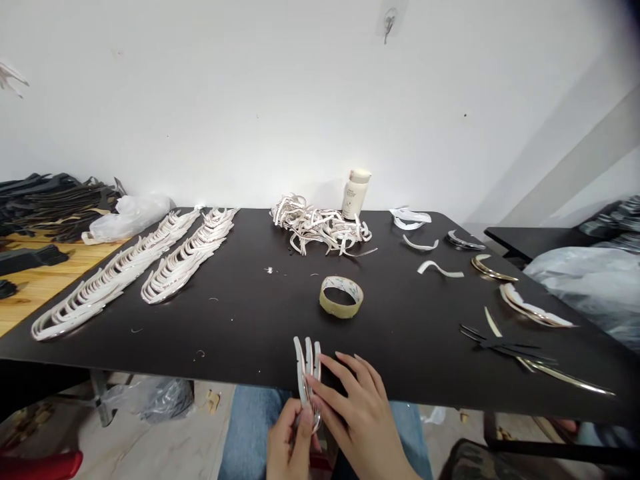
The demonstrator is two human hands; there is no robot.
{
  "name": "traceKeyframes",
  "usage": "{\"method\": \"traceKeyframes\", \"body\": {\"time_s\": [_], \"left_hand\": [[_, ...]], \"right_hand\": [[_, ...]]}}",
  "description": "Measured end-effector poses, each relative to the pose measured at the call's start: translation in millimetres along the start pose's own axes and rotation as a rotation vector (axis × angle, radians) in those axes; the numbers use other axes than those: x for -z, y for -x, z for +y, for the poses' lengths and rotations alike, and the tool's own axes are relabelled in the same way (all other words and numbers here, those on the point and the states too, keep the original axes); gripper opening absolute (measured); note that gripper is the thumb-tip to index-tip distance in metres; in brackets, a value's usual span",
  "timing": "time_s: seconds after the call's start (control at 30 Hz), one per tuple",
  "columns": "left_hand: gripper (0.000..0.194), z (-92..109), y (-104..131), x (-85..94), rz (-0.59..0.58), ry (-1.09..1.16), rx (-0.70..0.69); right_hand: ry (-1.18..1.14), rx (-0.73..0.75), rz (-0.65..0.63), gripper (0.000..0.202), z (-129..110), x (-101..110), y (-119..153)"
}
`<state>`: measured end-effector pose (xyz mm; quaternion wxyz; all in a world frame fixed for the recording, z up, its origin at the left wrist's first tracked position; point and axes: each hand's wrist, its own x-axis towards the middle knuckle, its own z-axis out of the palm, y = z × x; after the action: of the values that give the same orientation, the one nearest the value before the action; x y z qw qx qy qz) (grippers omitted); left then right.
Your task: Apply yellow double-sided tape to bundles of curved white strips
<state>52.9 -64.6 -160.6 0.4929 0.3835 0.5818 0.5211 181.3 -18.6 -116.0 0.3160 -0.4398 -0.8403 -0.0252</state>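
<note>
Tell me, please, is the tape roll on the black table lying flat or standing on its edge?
Flat: the tape roll has its opening upward, with the black table visible inside.

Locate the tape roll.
Head view, just right of centre on the black table: the tape roll lies beyond the right hand, nearer than the tangled strip pile.

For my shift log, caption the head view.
Left hand holds curved strips, right hand touching them; beyond, tape roll on black table.
</note>
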Motion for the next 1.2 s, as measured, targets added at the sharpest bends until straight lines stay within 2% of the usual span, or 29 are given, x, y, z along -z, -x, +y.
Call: {"method": "traceKeyframes", "body": {"time_s": [0.17, 0.33, 0.47, 0.57, 0.63, 0.73, 0.83, 0.93, 1.07, 1.2], "left_hand": [[0.053, -1, 2, -3.8, 0.072, -0.065, -0.033], [0.053, -2, 2, -9.6, 0.037, -0.117, -0.02], [0.054, -5, 1, -9.4, -0.01, -0.087, 0.026], [0.055, -3, -3, -2.1, -0.105, -0.024, 0.087], [0.056, 3, -8, 4.9, -0.233, 0.041, 0.148], [0.059, 18, -16, 14.1, -0.433, 0.127, 0.247], [0.053, 28, -20, 17.4, -0.526, 0.051, 0.251], [0.052, 23, -18, 15.2, -0.49, -0.064, 0.181], [0.06, 7, -11, 12.1, -0.395, -0.02, 0.158], [0.059, 3, -9, 12.9, -0.393, -0.052, 0.095]], "right_hand": [[0.114, 0.076, -0.009, 0.03, 4, 0, 6], [0.106, 0.055, 0.039, 0.031, 7, -2, 11], [0.074, 0.083, -0.019, 0.036, 8, 0, 10], [0.076, 0.138, -0.106, 0.04, 9, 1, 8], [0.095, 0.129, -0.135, 0.039, 9, 2, 7], [0.108, 0.114, -0.14, 0.038, 9, 2, 8], [0.119, 0.121, -0.128, 0.039, 8, 1, 10], [0.128, 0.129, -0.109, 0.04, 8, 1, 9], [0.114, 0.116, -0.107, 0.039, 8, 1, 8], [0.084, 0.094, -0.116, 0.039, 3, 1, 9]]}}
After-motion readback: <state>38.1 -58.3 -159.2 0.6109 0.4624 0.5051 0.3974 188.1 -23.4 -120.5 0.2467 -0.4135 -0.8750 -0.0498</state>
